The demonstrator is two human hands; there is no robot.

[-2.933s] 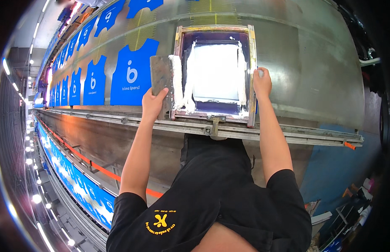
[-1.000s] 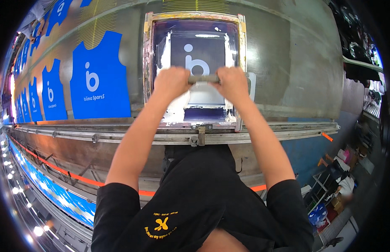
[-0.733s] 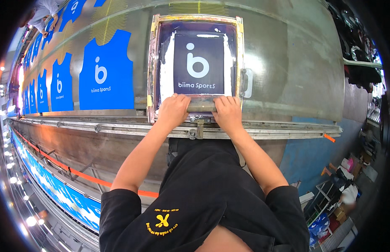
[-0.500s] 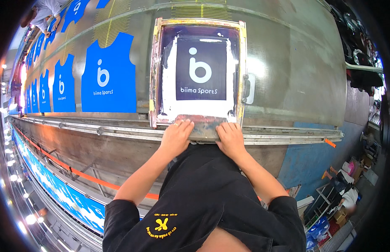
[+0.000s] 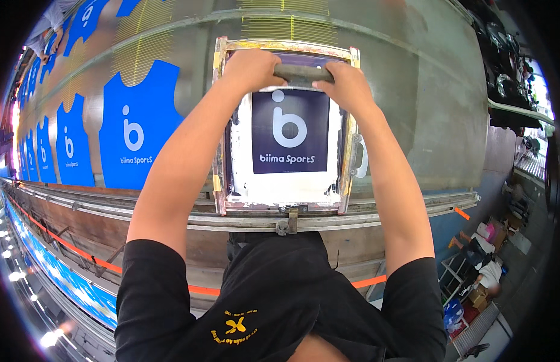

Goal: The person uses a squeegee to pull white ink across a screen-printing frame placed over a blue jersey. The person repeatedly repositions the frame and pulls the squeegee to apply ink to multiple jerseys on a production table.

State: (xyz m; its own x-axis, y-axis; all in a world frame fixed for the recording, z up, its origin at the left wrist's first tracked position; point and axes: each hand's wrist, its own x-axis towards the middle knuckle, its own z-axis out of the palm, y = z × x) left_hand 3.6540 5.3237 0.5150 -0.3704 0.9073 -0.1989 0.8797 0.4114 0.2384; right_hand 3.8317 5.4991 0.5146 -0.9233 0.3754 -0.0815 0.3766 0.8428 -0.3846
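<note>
A framed printing screen [image 5: 217, 181] lies flat on the grey table in front of me, with white ink around a dark panel [image 5: 319, 136] that bears a pale logo. Both my hands grip a squeegee [image 5: 301, 73] across the screen's far end. My left hand [image 5: 254, 71] is wrapped round its left end, and my right hand [image 5: 346, 84] round its right end. The squeegee's lower edge is partly hidden by its handle, just above the dark panel. To the left lies a blue shirt panel [image 5: 138, 108] with a white logo.
More blue shirt panels [image 5: 75, 145] run along the table to the left. A metal rail [image 5: 243, 223] follows the table's near edge, with a clamp [image 5: 283, 226] below the frame. Another person's hand [image 5: 44, 58] shows at the far left. At right, someone [image 5: 488, 274] is near boxes.
Both hands have carried the squeegee from the screen's near end to its far end. My arms are now stretched forward, and the clamp at the near edge is uncovered.
</note>
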